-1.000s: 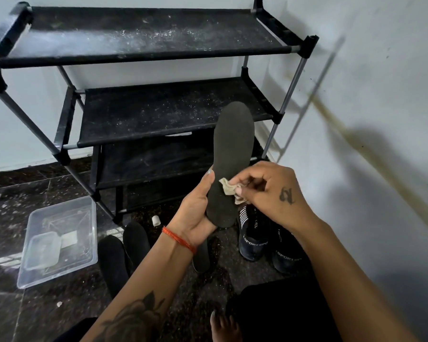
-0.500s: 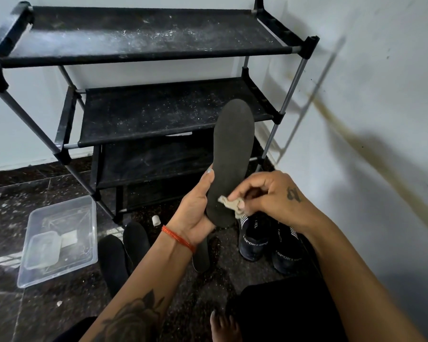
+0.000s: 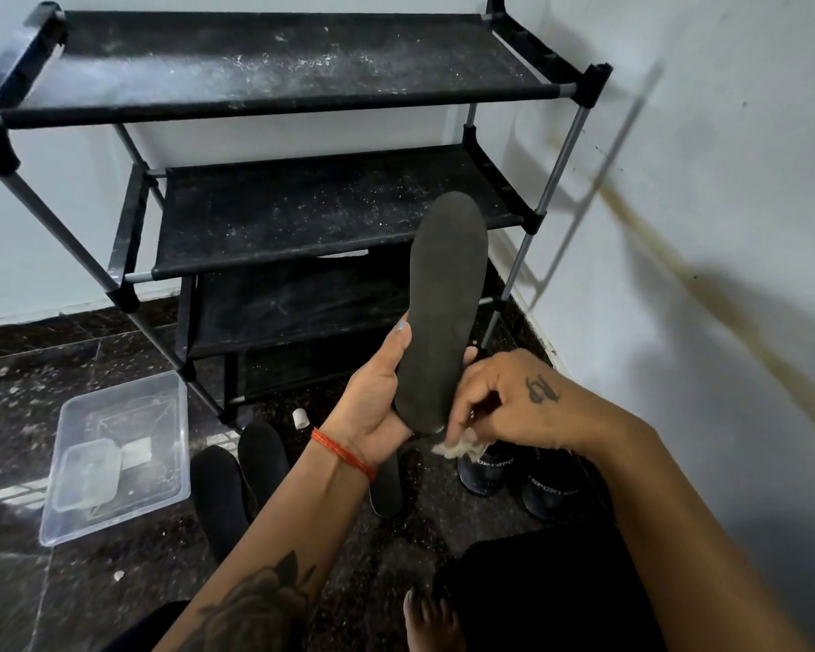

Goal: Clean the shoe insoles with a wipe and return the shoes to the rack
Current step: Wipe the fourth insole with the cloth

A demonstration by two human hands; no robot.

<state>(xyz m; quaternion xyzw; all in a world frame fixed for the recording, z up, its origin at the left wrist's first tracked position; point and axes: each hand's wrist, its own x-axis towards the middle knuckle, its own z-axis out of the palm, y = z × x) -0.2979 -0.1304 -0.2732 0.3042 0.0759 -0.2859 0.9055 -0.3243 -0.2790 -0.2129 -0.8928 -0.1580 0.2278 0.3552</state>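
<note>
Dark grey insole [image 3: 443, 303] upright at frame centre, toe up, heel gripped in left hand [image 3: 377, 407]. Crumpled whitish wipe [image 3: 459, 447] at heel edge, pinched by right hand [image 3: 509, 402]. Two dark shoes [image 3: 518, 472] on floor lower right. Black rack [image 3: 274, 87] with dusty shelves, upper left.

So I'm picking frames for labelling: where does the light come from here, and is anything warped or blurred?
Head view: light comes from the left, casting shadows of the shoe rack onto the right wall; its straight bars bow from wide-angle distortion; the insole, left hand and right hand with the wipe look sharp; the clear tub shows faint glare.
</note>
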